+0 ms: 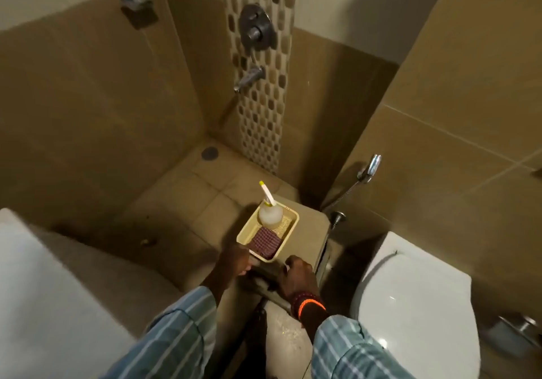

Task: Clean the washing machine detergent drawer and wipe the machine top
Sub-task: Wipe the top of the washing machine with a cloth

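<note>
Both hands, left (238, 261) and right (296, 273), curl round what seems a grey drawer (265, 276) beside the yellow basket (289, 233).

Dim, warm yellow-brown cast overall. Brightest area: toilet lid (410, 305) just right of right hand (296, 276), w/ small specular glare spot near its lower edge. Dark shadow on floor left of left hand (237, 261) and beneath both hands. Motion blur on hands and sleeves; the grey object they hold is smeared, unidentifiable. Wide-angle distortion: wall lines bow toward frame edges. Faucet (249, 78) far above hands slightly soft.
</note>
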